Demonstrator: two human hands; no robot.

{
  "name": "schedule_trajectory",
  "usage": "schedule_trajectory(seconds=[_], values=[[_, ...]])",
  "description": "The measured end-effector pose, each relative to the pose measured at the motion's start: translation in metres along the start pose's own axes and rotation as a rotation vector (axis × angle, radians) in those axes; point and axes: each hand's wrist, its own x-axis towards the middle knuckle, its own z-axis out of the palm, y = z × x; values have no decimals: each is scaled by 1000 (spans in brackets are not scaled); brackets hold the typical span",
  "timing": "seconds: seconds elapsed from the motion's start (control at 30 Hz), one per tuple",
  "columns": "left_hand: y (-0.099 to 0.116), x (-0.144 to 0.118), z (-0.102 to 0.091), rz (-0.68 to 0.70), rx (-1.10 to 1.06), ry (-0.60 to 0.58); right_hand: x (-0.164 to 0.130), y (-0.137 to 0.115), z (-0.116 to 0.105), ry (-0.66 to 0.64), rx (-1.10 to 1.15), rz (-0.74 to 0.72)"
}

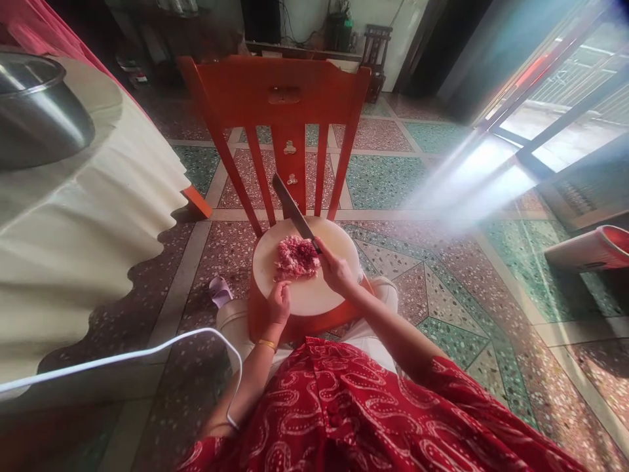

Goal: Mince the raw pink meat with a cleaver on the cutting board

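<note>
Apparently mid-chopping, the right hand closes firmly round the knife, while the chopped meat lies on the board just ahead of the loosely curled left hand, its hold impossible to tell, and another cut would call for keeping that hand off the edge.

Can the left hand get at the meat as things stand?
Probably yes: the left hand is at the near edge of the meat on the board, and the knife, in the right hand, points toward the far side, not between them.
</note>
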Motion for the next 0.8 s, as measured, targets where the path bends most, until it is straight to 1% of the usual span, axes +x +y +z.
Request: schedule_trajectory(seconds=[0.03, 0.13, 0.17, 0.2, 0.23, 0.3, 0.37, 0.4, 0.43, 0.53, 0.57, 0.6, 0.63, 0.7, 0.77, 0.8], values=[[0, 0, 0, 1, 8, -2, -1, 0, 4, -11, -8, 3], [1, 0, -2, 1, 29, -8, -6, 6, 15, -190, -51, 74], [1, 0, -2, 6, 31, -11, -8, 8, 15, -228, -49, 96], [1, 0, -2, 14, 27, -15, -9, 9, 12, -231, -32, 107], [1, 0, -2, 23, 24, -18, -10, 10, 7, -200, -6, 102], [0, 1, -1, 21, 15, -14, -11, 12, -5, -75, 43, 70], [0, 1, 1, 8, 13, -2, -14, 16, -11, 30, 52, 51], [0, 1, 1, 5, 14, -2, -16, 20, -11, 44, 39, 66], [0, 1, 2, 4, 18, -1, -18, 25, -9, 24, 19, 93], [1, 1, 2, 6, 27, 2, -22, 37, -3, -130, -28, 175], [1, 1, 2, 10, 30, 3, -22, 38, -5, -156, -30, 187], [1, 1, 2, 15, 33, 4, -21, 38, -8, -149, -22, 185], [1, 1, 2, 22, 38, 4, -20, 35, -14, -112, -7, 173], [1, 2, 2, 37, 48, 2, -16, 28, -24, 3, 20, 131], [0, 2, 3, 48, 52, 6, -14, 23, -26, 87, 23, 97], [0, 2, 3, 49, 53, 6, -14, 22, -23, 80, 9, 95]])
